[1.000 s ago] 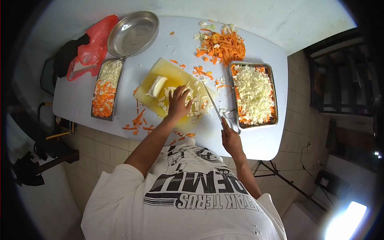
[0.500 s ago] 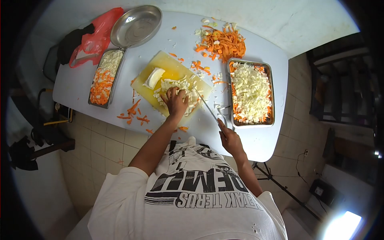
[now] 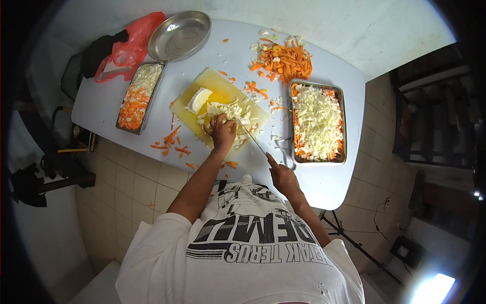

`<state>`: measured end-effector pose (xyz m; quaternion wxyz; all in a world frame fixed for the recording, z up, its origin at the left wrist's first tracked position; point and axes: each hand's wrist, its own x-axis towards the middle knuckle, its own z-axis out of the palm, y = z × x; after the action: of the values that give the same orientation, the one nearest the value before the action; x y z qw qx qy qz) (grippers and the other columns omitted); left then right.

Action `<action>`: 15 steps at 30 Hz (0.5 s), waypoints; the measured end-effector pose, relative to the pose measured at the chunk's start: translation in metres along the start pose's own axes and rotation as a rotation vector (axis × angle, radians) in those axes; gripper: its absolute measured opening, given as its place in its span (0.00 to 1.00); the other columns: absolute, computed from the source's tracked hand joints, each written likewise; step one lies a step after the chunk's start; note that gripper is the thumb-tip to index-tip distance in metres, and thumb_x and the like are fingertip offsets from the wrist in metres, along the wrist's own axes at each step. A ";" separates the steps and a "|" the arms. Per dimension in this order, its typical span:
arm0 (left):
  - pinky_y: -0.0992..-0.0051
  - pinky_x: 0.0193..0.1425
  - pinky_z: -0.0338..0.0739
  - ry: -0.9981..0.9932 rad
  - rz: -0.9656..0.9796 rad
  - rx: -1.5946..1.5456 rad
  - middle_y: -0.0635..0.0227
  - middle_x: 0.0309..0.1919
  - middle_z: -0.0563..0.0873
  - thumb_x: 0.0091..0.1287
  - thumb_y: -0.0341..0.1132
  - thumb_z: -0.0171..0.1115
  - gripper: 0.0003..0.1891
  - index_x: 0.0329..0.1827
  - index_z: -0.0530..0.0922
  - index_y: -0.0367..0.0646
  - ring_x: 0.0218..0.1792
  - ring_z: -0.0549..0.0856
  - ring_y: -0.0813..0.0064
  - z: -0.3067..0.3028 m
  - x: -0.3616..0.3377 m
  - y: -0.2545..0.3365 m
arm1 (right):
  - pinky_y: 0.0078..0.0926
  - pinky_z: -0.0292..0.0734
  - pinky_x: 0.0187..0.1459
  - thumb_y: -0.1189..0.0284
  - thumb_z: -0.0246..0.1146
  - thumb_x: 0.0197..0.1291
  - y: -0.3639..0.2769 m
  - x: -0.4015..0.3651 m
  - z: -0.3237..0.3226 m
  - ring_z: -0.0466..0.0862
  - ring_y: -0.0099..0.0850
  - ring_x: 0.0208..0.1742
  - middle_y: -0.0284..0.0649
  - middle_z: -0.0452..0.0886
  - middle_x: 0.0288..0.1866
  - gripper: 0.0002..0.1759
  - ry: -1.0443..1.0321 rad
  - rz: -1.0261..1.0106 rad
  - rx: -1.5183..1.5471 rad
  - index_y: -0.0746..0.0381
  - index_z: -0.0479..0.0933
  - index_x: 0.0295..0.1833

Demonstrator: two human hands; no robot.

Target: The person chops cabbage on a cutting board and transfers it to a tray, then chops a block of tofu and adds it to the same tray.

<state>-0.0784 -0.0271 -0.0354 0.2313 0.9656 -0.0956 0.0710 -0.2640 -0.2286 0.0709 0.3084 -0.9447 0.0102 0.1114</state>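
A yellow cutting board [image 3: 185,109] lies on the table, bearing a pile of chopped cabbage [image 3: 238,112] and a larger cabbage chunk [image 3: 199,100]. My left hand [image 3: 223,135] is on the pile, its fingers curled against cabbage pieces. My right hand [image 3: 285,178] grips the handle of a knife [image 3: 256,143], whose blade slants across the board's right edge, the tip close to my left fingers. What lies under my left fingers is partly hidden.
On the right stands a metal tray [image 3: 344,126] of cabbage and carrot; a narrower tray [image 3: 143,120] is at left. Behind are a round metal pan [image 3: 179,36], a red plastic bag [image 3: 129,53] and piled carrot strips [image 3: 288,60]. Carrot scraps [image 3: 169,139] litter the table [image 3: 324,185].
My right hand and the knife have moved left, nearer my left hand. The fingers of my left hand have drawn in from a wider spread. The whole view has shifted slightly.
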 end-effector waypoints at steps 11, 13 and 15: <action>0.30 0.68 0.44 0.006 -0.007 -0.022 0.77 0.58 0.74 0.58 0.39 0.69 0.06 0.39 0.85 0.59 0.68 0.65 0.64 -0.006 0.002 -0.001 | 0.49 0.80 0.31 0.70 0.54 0.68 -0.009 0.003 0.017 0.83 0.51 0.28 0.53 0.81 0.31 0.37 -0.017 0.062 -0.073 0.41 0.49 0.79; 0.30 0.67 0.45 0.024 -0.008 -0.085 0.77 0.58 0.74 0.59 0.37 0.68 0.08 0.41 0.84 0.58 0.68 0.66 0.64 -0.013 0.002 -0.003 | 0.49 0.80 0.31 0.70 0.54 0.67 -0.014 0.006 0.015 0.84 0.51 0.29 0.53 0.81 0.32 0.38 -0.067 0.109 -0.079 0.41 0.48 0.79; 0.38 0.69 0.50 0.058 -0.014 -0.062 0.70 0.59 0.75 0.61 0.33 0.64 0.12 0.48 0.81 0.52 0.66 0.68 0.62 -0.026 -0.001 -0.003 | 0.50 0.80 0.33 0.71 0.54 0.67 -0.021 0.010 0.015 0.84 0.52 0.30 0.54 0.82 0.33 0.39 -0.145 0.185 -0.083 0.40 0.47 0.79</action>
<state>-0.0813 -0.0123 -0.0144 0.2643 0.9561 -0.0843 0.0945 -0.2554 -0.2023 0.0689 0.2575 -0.9411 0.0703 0.2075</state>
